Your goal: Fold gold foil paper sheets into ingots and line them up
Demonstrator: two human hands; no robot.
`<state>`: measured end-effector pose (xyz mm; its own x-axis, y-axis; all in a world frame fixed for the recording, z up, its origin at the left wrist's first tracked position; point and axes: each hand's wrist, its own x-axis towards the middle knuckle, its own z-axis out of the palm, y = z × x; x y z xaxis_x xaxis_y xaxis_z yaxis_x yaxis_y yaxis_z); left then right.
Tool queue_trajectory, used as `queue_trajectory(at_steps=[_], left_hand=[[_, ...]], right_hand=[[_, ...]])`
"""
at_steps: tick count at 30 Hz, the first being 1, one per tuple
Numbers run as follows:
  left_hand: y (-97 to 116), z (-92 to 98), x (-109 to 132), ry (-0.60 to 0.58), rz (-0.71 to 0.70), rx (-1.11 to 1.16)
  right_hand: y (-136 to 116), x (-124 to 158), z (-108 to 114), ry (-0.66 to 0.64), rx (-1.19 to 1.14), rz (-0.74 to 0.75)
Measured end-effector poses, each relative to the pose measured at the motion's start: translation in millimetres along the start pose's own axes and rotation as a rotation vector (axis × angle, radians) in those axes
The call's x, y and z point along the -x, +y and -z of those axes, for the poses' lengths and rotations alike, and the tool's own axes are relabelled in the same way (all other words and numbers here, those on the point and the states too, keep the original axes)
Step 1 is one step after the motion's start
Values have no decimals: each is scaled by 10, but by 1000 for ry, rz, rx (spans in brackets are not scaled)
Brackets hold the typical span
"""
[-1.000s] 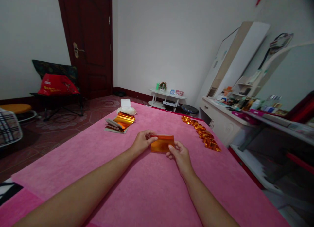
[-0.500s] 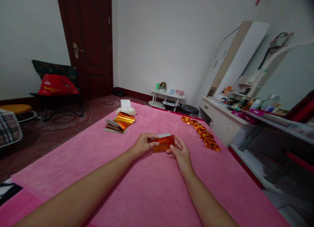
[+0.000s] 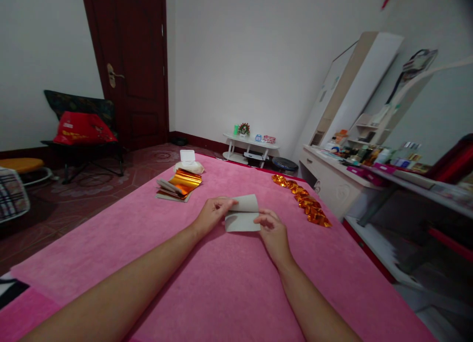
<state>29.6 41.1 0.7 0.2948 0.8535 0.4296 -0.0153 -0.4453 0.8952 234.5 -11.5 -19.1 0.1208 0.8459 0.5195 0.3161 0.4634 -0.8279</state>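
Note:
A sheet of foil paper (image 3: 242, 222), its pale grey side facing me and a crease across its middle, is between my hands above the pink cloth. My left hand (image 3: 214, 215) pinches its left edge near the crease. At the right edge, my right hand (image 3: 272, 229) grips it between thumb and fingers. A stack of gold foil paper (image 3: 188, 182), grey on the back, lies on the cloth to the far left. Over on the right runs a row of folded shiny gold foil pieces (image 3: 303, 199).
The pink cloth (image 3: 207, 283) covers the surface before me. A wipes pack (image 3: 189, 165) with its white lid up sits at the far edge. A dressing table (image 3: 328, 174) with bottles stands right, a chair with a red bag (image 3: 83, 128) left.
The foil paper has gone from folded, with its gold-orange side showing, to opened out with its grey side toward me. Both hands still hold it in nearly the same place.

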Motion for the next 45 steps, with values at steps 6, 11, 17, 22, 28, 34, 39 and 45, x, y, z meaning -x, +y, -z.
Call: queue_trajectory(at_steps=[6,11,17,22,28,34,39,45], left_hand=[[-112,6,-59,49,78,62],[-130,64,-107,79,111,109],[-259,146,-102,28,189,36],[-211,135,-43,-73,222,-60],[63,162,168,-155,58,-346],[502,186,531,-447,-227,-535],[678,195,733,-664,-302,-587],[576,85,936,-588,-367,-844]], right_hand=[[-112,14,20,-48,351,211],[-216,13,71,-125,399,352],[-315,82,37,-334,320,395],[-460,265,5,-410,300,385],[-586,509,10,-494,324,372],[-545,481,-80,-275,221,107],[-570,488,-76,-289,250,65],[-676,584,113,-513,257,199]])
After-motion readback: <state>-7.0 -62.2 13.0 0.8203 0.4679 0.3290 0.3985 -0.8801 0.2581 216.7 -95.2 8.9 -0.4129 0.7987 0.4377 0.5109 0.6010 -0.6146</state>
